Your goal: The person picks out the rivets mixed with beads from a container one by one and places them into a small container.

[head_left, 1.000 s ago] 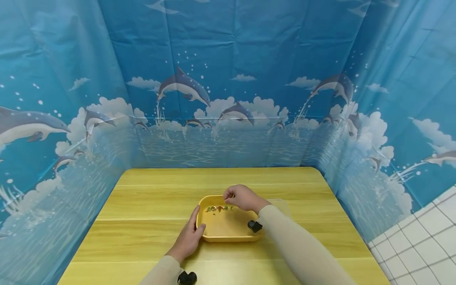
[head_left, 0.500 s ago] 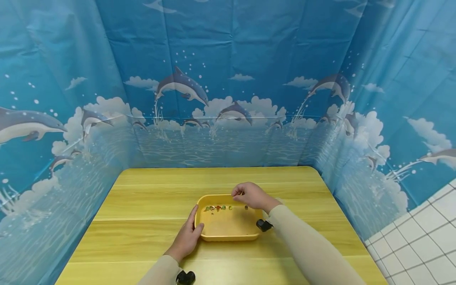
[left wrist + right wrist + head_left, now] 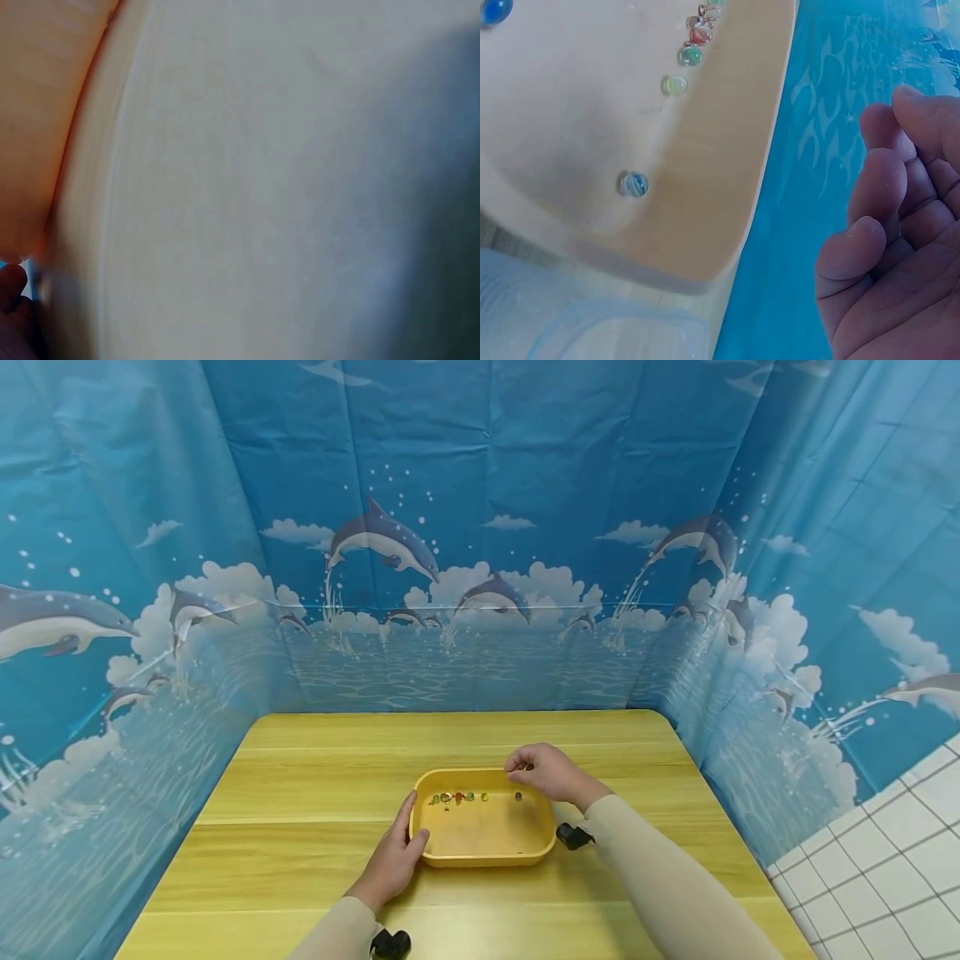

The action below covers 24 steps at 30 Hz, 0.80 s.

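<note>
My left hand grips the left side of a yellow plastic tray, thumb at the near left corner and fingers along the outer wall. Several glass marbles lie in a row along the tray's far side, among them a green marble and a yellowish marble. Apart from these, to the right, sits a blue swirled marble. My right hand hovers at the far right rim, fingers curled and thumb tip close to the index finger. Nothing shows between the fingertips.
A clear plastic container stands beside the tray's right end, mostly hidden in the head view. Another blue marble lies in the tray. Dolphin-printed curtains rise behind and beside the wooden table.
My right hand has moved right, from over the tray's far middle to its far right rim, uncovering the blue swirled marble. My left hand stays on the tray.
</note>
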Tool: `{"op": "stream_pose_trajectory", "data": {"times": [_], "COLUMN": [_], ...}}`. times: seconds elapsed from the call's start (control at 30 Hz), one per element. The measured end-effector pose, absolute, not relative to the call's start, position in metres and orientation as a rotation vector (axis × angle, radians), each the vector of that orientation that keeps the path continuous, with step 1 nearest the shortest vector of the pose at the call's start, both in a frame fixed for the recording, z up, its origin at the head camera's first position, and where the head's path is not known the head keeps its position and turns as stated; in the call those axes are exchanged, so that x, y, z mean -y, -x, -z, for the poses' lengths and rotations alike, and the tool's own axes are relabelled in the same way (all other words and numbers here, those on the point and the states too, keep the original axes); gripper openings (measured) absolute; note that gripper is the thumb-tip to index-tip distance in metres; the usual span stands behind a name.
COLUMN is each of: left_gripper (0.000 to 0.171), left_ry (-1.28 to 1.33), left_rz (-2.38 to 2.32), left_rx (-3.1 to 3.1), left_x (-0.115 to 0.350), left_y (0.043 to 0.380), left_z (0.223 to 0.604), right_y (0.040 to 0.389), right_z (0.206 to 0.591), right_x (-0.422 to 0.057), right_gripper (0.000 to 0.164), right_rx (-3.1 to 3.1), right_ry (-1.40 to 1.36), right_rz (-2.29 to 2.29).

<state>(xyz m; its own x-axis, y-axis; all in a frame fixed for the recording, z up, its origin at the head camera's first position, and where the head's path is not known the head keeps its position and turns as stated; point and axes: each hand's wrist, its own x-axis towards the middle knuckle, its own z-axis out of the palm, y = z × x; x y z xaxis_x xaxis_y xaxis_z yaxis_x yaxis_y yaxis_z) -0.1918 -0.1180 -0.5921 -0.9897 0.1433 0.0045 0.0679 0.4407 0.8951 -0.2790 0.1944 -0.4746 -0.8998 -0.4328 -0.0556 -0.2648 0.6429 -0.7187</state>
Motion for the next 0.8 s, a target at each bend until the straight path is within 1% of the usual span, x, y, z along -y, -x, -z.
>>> {"op": "stream_pose_trajectory", "data": {"times": [0.33,0.57,0.8], "left_gripper": [0.069,0.069,0.070], "left_ry": [-0.187,-0.190,-0.183], "left_rz": [-1.615,-1.610,-1.610], "left_rx": [-2.597,-2.596,-2.597], "left_x": [0.118,0.118,0.118], "left_y": [0.191,0.191,0.192], "left_z": [0.591,0.590,0.593], "right_y": [0.279,0.277,0.273], "right_z": [0.479,0.482,0.484], "right_x": [-0.211,-0.219,-0.233], "right_gripper": [0.015,0.010,0.010], "right_rx": [-2.630,-2.636,-2.624], "right_ry": [0.522,0.482,0.461], "right_rz": [1.122,1.147,1.151]}}
